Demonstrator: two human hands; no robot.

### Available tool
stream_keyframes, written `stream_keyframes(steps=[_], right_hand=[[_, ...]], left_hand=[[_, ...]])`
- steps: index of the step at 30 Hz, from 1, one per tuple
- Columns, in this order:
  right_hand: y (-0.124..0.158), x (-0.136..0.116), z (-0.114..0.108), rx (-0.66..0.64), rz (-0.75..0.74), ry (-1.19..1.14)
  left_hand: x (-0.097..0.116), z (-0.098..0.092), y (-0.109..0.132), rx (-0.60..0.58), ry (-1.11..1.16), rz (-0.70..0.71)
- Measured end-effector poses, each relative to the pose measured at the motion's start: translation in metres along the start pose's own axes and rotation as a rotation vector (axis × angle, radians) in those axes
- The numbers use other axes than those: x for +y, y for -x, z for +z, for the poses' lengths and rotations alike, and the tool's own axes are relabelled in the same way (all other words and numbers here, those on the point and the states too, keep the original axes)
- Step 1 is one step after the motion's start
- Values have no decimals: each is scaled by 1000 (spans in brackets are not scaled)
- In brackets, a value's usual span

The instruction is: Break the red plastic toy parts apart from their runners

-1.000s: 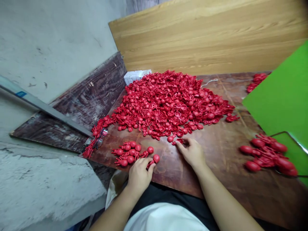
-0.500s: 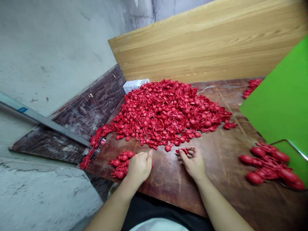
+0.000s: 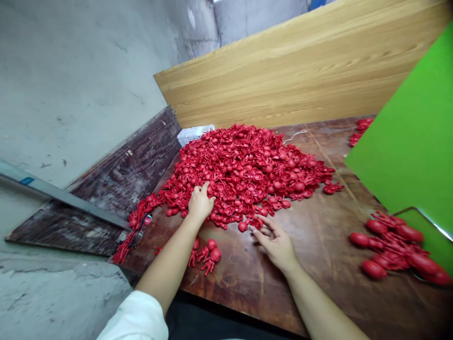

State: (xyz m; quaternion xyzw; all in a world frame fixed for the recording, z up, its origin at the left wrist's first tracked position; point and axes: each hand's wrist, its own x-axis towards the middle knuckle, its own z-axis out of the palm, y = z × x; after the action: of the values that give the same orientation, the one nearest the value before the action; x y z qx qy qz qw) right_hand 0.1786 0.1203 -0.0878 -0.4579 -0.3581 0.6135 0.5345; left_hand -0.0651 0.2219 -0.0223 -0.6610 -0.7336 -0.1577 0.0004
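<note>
My left hand (image 3: 200, 203) reaches over the near left side of a big pile of small red plastic figure pieces (image 3: 240, 165). Its fingers are apart and touch or nearly touch the pieces; I see nothing held. At the pile's front edge my right hand (image 3: 276, 243) has its thumb and fingers curled around a hollow red plastic piece (image 3: 257, 223). Many pieces in the pile look like round heads or open half shells with thin limbs. Several red figures (image 3: 214, 255) lie near the table's front edge, partly hidden behind my left forearm.
A brown wooden table (image 3: 304, 264) carries everything. More large red figures (image 3: 396, 245) lie at the right beside a green panel (image 3: 410, 137). Eyeglasses (image 3: 138, 234) and red pieces lie at the left. A white stack (image 3: 194, 134) stands behind the pile, before a yellow wooden board (image 3: 283, 71).
My left hand has moved from above the front figures forward to the pile, uncovering figures left on the table. My right hand has shifted slightly left, toward the pile's edge.
</note>
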Motion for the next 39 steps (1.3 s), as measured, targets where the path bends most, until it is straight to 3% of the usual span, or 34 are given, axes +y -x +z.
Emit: stream_keyframes(steps=[5, 9, 11, 15, 18, 21, 23, 30, 39], right_hand=[[-2, -6, -5, -83, 114, -33], [-5, -7, -9, -85, 94, -105], [-7, -8, -10, -59, 96, -173], [-10, -9, -11, -44, 103, -267], [-11, -6, -12, -66, 85, -243], [-10, -1, -14, -106, 66, -196], [-8, 1, -16, -118, 45, -169], [-1, -2, -23, -132, -23, -68], [6, -5, -25, -156, -27, -84]], left_hand=[[-2, 5, -14, 28, 68, -25], [1, -9, -2, 65, 152, -19], [11, -18, 17, 50, 299, 32], [45, -19, 78, -112, 669, 127], [72, -1, 121, -18, 803, 97], [87, 23, 148, -143, 1100, 53], [91, 34, 158, -172, 1172, 53], [92, 42, 166, -80, 1054, 243], [91, 44, 166, -63, 1074, 302]])
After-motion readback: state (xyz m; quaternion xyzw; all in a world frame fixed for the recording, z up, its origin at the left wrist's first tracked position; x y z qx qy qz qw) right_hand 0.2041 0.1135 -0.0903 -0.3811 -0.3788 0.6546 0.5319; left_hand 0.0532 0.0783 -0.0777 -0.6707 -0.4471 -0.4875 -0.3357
